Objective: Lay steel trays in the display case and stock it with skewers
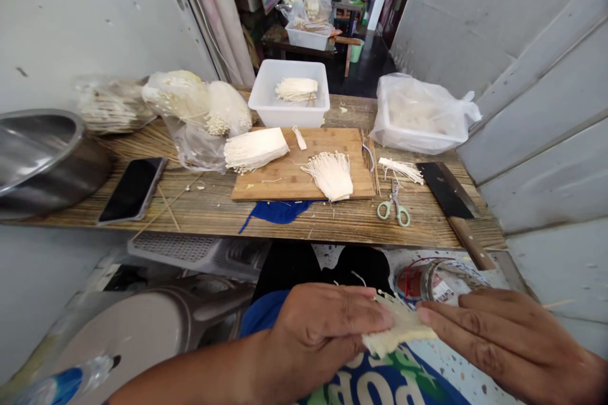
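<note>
Low in front of my body, my left hand (327, 319) pinches a flattened bunch of enoki mushrooms (401, 327), partly hidden by its fingers. At the bunch's right edge, my right hand (503, 338) is closed, fingertips touching the mushrooms. A thin bamboo skewer (559, 304) sticks out beyond that hand; its other end is hidden. On the wooden cutting board (285, 186) lie a large enoki block (256, 149), a fanned-out enoki bunch (330, 177) and a small piece (299, 138). Green-handled scissors (393, 205) rest right of the board, beside some loose enoki (401, 169).
A cleaver (449, 193) lies at the table's right, its handle over the front edge. Behind the board stands a white tub (289, 115) holding enoki; a bagged tub (422, 139) is to its right. Leftward are bagged enoki (190, 101), a phone (133, 190) and a steel basin (47, 164).
</note>
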### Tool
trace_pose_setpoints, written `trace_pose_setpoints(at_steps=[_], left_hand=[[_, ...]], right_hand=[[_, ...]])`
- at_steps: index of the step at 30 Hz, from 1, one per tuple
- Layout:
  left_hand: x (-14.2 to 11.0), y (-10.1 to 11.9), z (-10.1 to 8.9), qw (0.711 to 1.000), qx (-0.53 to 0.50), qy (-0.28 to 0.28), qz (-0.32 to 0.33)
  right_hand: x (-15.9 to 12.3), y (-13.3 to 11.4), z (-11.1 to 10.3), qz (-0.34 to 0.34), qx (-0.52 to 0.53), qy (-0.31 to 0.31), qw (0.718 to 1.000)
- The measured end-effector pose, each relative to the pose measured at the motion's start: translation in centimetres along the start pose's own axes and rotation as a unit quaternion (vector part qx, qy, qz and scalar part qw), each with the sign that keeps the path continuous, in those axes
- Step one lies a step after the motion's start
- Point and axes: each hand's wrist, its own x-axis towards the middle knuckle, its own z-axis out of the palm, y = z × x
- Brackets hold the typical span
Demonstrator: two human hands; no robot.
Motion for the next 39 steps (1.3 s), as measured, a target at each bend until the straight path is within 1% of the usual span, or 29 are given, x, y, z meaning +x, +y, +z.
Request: trace_pose_setpoints(at_steps=[3,8,12,16,19,24,28,30,32,34,36,39], left_hand=[[0.0,0.1,0.0,1.000,0.000,0.003,-0.015],[0.1,0.5,0.0,1.000,0.028,0.011,-0.007],[0.1,0.4,0.0,0.999,-0.007,0.019,-0.025],[0.0,0.3,0.2,0.998,-0.034,0.035,-0.031],[-0.1,0.2,0.3,0.998,-0.041,0.045,-0.035],[-0.3,0.1,0.5,0.997,-0.049,0.055,-0.033],[-0.1,0.3,0.6,0.995,-0.063,0.065,-0.052],[0.0,0.4,0.7,0.990,-0.079,0.078,-0.089],[0.1,0.4,0.7,0.978,-0.091,0.093,-0.162],[0.3,0.2,0.6,0.964,-0.090,0.109,-0.227],[0.6,0.0,0.3,0.956,-0.092,0.113,-0.256],[1.2,-0.1,-0.2,0.953,-0.088,0.099,-0.271]], right_hand=[[0.0,0.2,-0.1,0.005,-0.002,-0.002,1.000],[0.3,1.1,-0.3,-0.024,0.011,-0.020,0.999],[0.3,1.8,-0.3,-0.038,0.030,-0.041,0.998],[0.5,2.2,-0.3,-0.037,0.069,-0.063,0.995],[0.9,2.4,-0.4,-0.039,0.071,-0.053,0.995],[0.9,2.2,-0.2,-0.055,0.040,-0.045,0.997],[0.6,1.6,0.1,-0.036,0.012,-0.029,0.999],[0.7,1.2,0.4,-0.019,0.001,-0.016,1.000],[1.3,1.0,0.8,-0.011,0.014,0.006,1.000],[2.2,0.8,1.3,-0.009,0.048,0.028,0.998],[3.1,0.6,1.7,-0.004,0.080,0.043,0.996],[4.1,0.6,1.9,0.012,0.086,0.065,0.994]])
